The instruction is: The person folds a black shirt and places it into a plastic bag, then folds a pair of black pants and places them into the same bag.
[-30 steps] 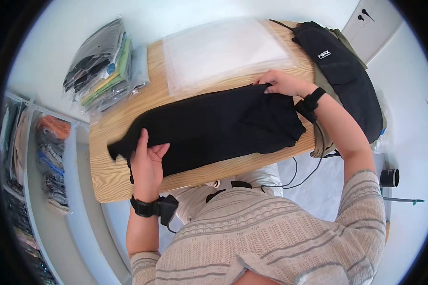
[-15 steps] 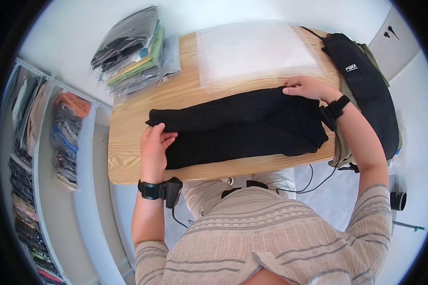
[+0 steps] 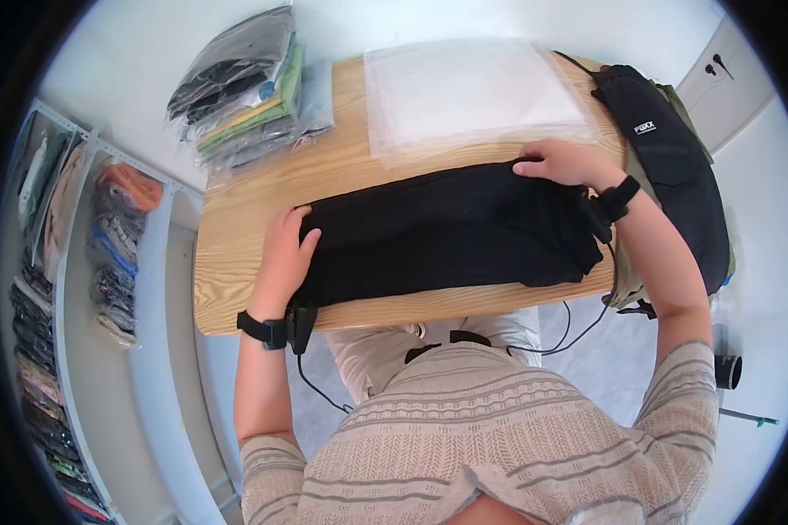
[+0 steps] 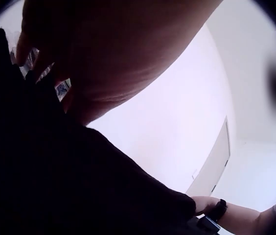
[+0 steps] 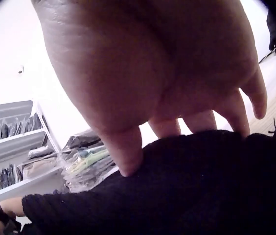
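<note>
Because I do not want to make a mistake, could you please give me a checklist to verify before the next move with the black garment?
1. Long black fabric garment lies on the light wooden table: ok.
2. Right hand holds its far edge: ok, thumb and fingers on opposite sides.
3. Left hand grips firmly: cannot tell; it touches the left end.
4. Right end straight: not ok, its outline is uneven.
5. Underside smooth: cannot tell, hidden.
6. Tall stack of clear-plastic-wrapped clothes away from the garment: ok, apart at the far left.
</note>
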`<state>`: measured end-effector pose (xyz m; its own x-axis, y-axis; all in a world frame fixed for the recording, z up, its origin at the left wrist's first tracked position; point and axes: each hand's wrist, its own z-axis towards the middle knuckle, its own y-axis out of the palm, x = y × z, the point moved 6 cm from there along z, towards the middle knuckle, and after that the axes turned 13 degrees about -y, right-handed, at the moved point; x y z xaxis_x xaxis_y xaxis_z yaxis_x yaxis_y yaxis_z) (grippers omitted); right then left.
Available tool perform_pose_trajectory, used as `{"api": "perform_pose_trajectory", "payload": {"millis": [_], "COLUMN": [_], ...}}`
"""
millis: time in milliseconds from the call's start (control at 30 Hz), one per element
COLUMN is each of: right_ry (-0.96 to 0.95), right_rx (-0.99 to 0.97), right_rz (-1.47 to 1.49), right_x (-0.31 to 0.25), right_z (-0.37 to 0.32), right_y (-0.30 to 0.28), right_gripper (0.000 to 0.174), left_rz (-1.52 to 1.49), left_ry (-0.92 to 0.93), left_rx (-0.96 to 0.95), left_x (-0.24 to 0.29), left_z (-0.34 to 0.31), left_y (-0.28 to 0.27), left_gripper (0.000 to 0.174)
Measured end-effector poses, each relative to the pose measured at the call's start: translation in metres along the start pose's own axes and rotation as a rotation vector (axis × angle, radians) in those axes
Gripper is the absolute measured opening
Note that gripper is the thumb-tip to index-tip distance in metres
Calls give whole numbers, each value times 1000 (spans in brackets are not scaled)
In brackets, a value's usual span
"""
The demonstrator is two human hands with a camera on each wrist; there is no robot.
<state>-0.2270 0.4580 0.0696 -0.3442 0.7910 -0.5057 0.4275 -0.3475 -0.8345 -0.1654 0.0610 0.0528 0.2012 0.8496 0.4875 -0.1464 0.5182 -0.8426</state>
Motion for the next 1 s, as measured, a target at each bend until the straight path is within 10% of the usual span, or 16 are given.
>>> {"api": "perform_pose_trajectory", "payload": {"millis": [300, 567, 733, 1000], "right_ry": [-11, -58, -302, -154], "right_rx": [2, 93, 517, 487], "right_rz": [-131, -145, -359, -144], "right_x": [2, 13, -81, -149], "right_z": [1, 2, -42, -29], "right_y": [8, 13, -8, 120], "right_gripper": [55, 51, 49, 61], "left_rz": [-20, 141, 324, 214], "left_ry": [-135, 64, -100, -127], "left_rx": [226, -254, -364, -269], "left_x": [-9, 38, 21, 18], "left_z": [20, 3, -8, -5], "left_y": [-17, 12, 34, 28], "left_gripper": [22, 50, 63, 46]}}
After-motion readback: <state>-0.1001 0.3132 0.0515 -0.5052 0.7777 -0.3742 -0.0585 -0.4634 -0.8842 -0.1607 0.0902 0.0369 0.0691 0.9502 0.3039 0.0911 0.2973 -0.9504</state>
